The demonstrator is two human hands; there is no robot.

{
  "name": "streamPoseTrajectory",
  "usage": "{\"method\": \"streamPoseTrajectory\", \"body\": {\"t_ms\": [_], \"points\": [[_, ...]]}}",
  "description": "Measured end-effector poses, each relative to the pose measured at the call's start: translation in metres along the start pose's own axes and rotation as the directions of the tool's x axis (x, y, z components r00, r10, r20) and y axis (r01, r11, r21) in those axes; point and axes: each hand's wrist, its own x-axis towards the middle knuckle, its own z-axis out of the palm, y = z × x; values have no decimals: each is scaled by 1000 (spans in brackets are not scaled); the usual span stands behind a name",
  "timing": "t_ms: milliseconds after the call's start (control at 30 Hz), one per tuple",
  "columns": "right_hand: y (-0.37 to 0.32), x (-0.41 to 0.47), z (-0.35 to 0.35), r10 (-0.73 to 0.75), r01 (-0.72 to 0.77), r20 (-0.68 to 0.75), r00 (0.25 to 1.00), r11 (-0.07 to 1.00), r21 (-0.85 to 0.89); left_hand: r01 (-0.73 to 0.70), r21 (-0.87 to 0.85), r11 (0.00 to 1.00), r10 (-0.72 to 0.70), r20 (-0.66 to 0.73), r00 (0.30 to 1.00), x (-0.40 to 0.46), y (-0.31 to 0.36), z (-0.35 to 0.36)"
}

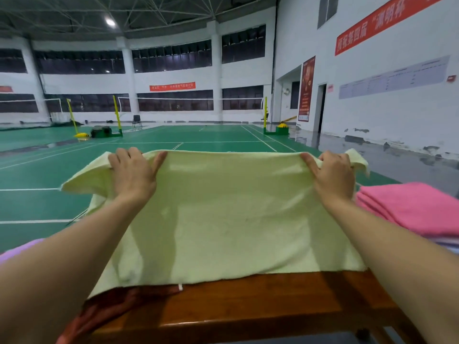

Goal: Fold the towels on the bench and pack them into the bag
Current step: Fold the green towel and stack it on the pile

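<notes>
A pale yellow towel (228,214) is stretched out over the brown wooden bench (248,306). Its far edge is lifted above the bench. My left hand (134,172) grips that far edge near the left corner, thumb on the near side. At the right corner, my right hand (332,175) grips the same edge. The towel's near edge lies on the bench. A folded pink towel (412,207) sits on the bench to the right. No bag is in view.
A lilac cloth (22,249) shows at the left edge and a reddish cloth (111,306) lies under the yellow towel's near left corner. Beyond the bench spreads a green badminton court (173,145) with net posts and a white wall on the right.
</notes>
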Motion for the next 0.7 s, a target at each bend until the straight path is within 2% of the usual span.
{"method": "streamPoseTrajectory", "body": {"t_ms": [167,367,500,567,633,700], "points": [[-11,27,-13,-5,5,-17,1000,1000,-17,-34,-3,999,34,-91,995,35,5,-12],[6,-17,-23,-39,39,21,999,999,-7,-98,-54,994,93,-82,992,-11,-13,-30],[40,-95,-23,-26,36,146,989,997,-64,-98,-29,995,99,49,994,-88,-43,-18],[54,-134,-27,-29,62,235,972,989,-131,-222,74,972,209,154,966,-127,-64,-12],[63,-164,-37,-15,73,307,952,981,-179,-392,146,908,348,257,902,-165,-83,-9],[69,-185,-49,23,66,359,933,970,-233,-444,175,878,374,327,868,-193,-95,-10]]}}
